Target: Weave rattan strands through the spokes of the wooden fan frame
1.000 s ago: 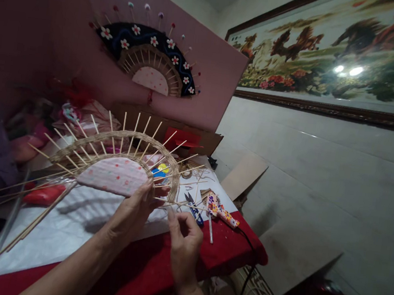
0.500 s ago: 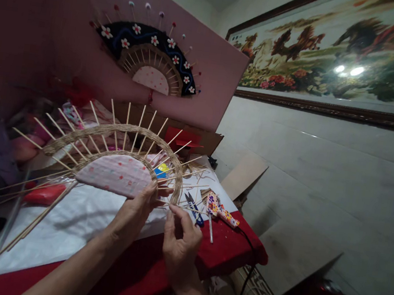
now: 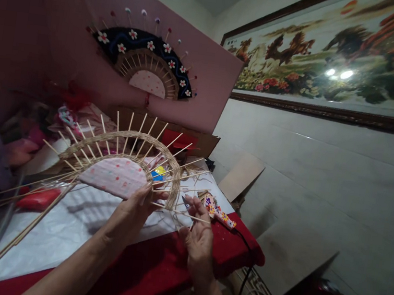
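Note:
My left hand grips the right end of a half-round woven fan frame, thumb on the edge of its pale dotted cloth centre. Thin sticks radiate through two bands of twisted brown cord. My right hand is at the thread snips, fingers curled around them; a dark blade tip shows past the fingers while most of the handle is hidden. One stick's end crosses in front of this hand. Long loose cord strands trail from the frame's left side.
A flowered glue gun with a black cable lies on the red cloth. White sheeting covers the table. A red packet sits left; blue and yellow pieces lie behind the frame. A finished dark fan hangs on the pink board.
My right hand has left the frame's right end and moved right to the snips, now covering most of them. My left hand keeps its grip; the view has shifted slightly.

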The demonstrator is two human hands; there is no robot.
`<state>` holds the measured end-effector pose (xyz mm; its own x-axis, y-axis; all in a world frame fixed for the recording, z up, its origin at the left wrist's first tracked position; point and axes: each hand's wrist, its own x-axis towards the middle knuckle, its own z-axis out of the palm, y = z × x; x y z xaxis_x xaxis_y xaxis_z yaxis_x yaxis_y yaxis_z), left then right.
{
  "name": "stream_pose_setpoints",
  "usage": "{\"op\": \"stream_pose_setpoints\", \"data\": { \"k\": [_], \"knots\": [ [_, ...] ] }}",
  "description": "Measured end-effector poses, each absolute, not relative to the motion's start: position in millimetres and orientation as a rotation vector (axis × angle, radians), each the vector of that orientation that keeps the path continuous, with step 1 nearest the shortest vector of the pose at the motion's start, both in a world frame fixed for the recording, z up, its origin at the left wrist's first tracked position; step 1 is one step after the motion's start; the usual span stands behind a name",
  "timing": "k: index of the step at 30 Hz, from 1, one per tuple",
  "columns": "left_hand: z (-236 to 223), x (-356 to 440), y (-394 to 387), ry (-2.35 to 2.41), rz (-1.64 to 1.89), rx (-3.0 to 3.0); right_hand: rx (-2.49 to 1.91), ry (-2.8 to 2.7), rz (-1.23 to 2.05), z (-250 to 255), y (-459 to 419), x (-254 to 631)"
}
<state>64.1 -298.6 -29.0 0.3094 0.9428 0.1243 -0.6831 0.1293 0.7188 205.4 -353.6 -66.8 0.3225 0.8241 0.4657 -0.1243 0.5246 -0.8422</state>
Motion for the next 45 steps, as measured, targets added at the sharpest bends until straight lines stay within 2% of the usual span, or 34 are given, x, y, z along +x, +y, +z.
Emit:
{"op": "stream_pose_setpoints", "data": {
  "k": [3,6,15,29,36,45],
  "knots": [
    [-29,62,-298,0.387,1.214,0.785,-0.656,-1.047,0.942,-68,-351,201],
    [-28,60,-298,0.369,1.206,0.783,-0.665,-0.951,1.027,-75,-352,195],
    [-25,60,-301,0.340,1.194,0.764,-0.995,-1.176,0.691,-72,-361,190],
    [-28,58,-301,0.305,1.129,0.786,-0.918,-1.347,0.608,-41,-329,216],
    [-29,59,-300,0.320,1.114,0.752,-0.892,-1.323,0.693,-44,-319,210],
    [-30,57,-300,0.383,1.123,0.751,-0.956,-1.359,0.546,-45,-321,214]
  ]
}}
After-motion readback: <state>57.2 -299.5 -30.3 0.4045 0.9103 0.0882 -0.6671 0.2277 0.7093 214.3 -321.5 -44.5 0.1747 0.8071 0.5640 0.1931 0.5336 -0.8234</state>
